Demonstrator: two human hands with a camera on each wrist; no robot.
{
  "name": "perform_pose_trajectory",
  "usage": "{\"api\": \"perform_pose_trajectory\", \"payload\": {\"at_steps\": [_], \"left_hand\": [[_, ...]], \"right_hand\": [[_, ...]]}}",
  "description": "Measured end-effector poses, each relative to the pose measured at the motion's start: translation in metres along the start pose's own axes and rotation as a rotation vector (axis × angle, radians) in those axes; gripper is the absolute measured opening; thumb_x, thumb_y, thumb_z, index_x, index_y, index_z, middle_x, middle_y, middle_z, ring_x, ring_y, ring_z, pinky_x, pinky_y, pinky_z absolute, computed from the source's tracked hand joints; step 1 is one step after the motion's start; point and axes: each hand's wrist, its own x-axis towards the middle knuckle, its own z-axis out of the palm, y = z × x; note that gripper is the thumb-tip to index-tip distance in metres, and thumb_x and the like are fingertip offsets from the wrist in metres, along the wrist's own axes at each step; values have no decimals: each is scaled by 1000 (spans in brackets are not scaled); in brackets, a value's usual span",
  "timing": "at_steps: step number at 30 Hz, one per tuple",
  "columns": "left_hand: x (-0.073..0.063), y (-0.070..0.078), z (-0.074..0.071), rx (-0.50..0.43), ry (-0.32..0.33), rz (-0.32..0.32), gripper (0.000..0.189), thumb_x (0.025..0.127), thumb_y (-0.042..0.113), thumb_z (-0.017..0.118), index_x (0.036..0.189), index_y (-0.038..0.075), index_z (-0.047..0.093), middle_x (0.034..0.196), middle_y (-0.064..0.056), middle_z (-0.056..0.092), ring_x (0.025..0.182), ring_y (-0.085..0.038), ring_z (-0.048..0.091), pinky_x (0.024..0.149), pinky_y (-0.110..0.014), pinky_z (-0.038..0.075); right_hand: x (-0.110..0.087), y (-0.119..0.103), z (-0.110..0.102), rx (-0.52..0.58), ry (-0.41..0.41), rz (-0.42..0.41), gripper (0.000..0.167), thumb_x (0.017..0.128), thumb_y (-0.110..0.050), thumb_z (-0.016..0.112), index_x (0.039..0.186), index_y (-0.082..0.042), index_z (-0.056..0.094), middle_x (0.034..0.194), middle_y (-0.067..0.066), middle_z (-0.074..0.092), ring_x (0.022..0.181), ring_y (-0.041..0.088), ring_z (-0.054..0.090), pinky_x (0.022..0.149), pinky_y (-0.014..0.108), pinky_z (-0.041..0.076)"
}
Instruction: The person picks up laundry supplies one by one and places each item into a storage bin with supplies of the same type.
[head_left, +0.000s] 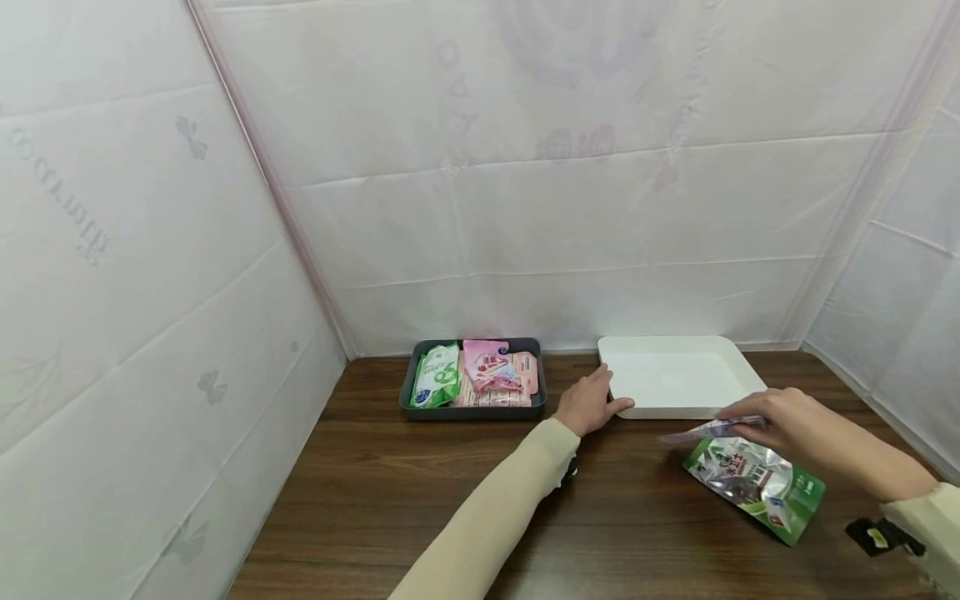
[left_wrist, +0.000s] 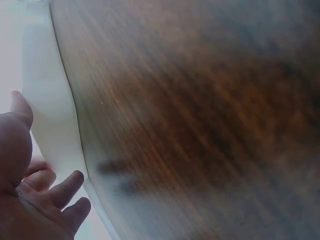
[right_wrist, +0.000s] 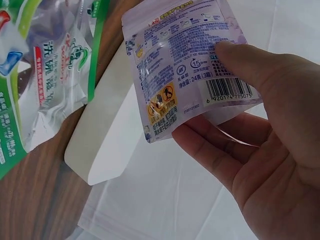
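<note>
My right hand (head_left: 783, 421) pinches a small purple pouch (right_wrist: 187, 65) between thumb and fingers. In the right wrist view its printed back with a barcode shows. It hangs above a silver-and-green pouch (head_left: 757, 483), which lies on the table in front of the white tray (head_left: 678, 412). My left hand (head_left: 588, 402) is at the tray's front left corner, its fingers spread along the side wall. In the left wrist view the fingers (left_wrist: 67, 190) stand against the white wall and grasp nothing; whether every fingertip touches it I cannot tell.
A dark grey tray (head_left: 472, 413) stands at the back left, with a green-and-white pouch (head_left: 437, 377) and pink pouches (head_left: 491, 367) in it. Both trays sit close to the sheet-covered back wall (head_left: 480, 208) on the brown wooden table (head_left: 420, 467).
</note>
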Motion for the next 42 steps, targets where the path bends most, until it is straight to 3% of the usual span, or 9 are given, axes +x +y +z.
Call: {"api": "perform_pose_trajectory", "payload": {"at_steps": [3, 6, 10, 15, 19, 25, 33, 42], "left_hand": [[0, 0, -1, 2, 2, -1, 71, 100, 59, 56, 156, 16, 47, 164, 2, 37, 136, -16, 53, 101, -31, 52], [-1, 0, -1, 1, 4, -4, 71, 100, 59, 57, 155, 15, 47, 163, 2, 38, 136, -16, 53, 101, -30, 52], [-1, -1, -1, -2, 8, -10, 71, 99, 59, 58, 155, 15, 48, 163, 2, 39, 137, -16, 53, 101, -31, 52], [-2, -1, -1, 0, 8, -13, 71, 99, 59, 58, 155, 15, 48, 163, 2, 39, 137, -16, 53, 102, -30, 51], [-2, 0, -1, 4, 7, -9, 71, 100, 59, 57, 155, 16, 48, 163, 2, 40, 138, -16, 52, 102, -30, 51], [-1, 1, -1, 13, 11, -11, 71, 99, 60, 57, 155, 16, 49, 162, 3, 41, 138, -16, 52, 102, -31, 51], [1, 2, 1, 24, 16, -28, 71, 99, 61, 57, 155, 18, 49, 162, 4, 40, 137, -14, 52, 103, -29, 50], [1, 3, 1, 32, 13, -35, 71, 98, 61, 57, 155, 18, 49, 162, 5, 41, 136, -14, 53, 101, -30, 52]], "right_hand": [[2, -1, -3, 9, -8, 19, 25, 87, -9, 81, 110, -16, 80, 104, -3, 77, 92, 16, 73, 73, 35, 60], [5, 0, -5, 17, 12, 7, 26, 85, -4, 81, 109, -13, 80, 101, -2, 77, 87, 8, 70, 68, 30, 58], [10, 5, -5, 31, 54, -46, 28, 81, 3, 80, 106, -9, 81, 97, 0, 77, 77, -6, 57, 59, 23, 49], [16, 12, -4, 11, 117, -128, 33, 75, 8, 80, 104, -5, 80, 91, 4, 76, 65, -10, 41, 54, 20, 40], [19, 18, -4, -27, 158, -144, 40, 70, 9, 82, 107, -5, 77, 90, 2, 75, 67, -9, 48, 53, 22, 42], [23, 20, -4, -80, 227, -132, 51, 65, 9, 87, 107, -14, 70, 94, -6, 73, 77, 11, 68, 62, 30, 54], [27, 23, -3, -73, 239, -83, 45, 68, 8, 86, 96, -19, 62, 90, -9, 68, 72, 3, 57, 57, 30, 47], [28, 25, 0, -70, 223, -35, 43, 72, 6, 86, 94, -20, 59, 89, -11, 66, 74, 6, 59, 57, 30, 46]]}}
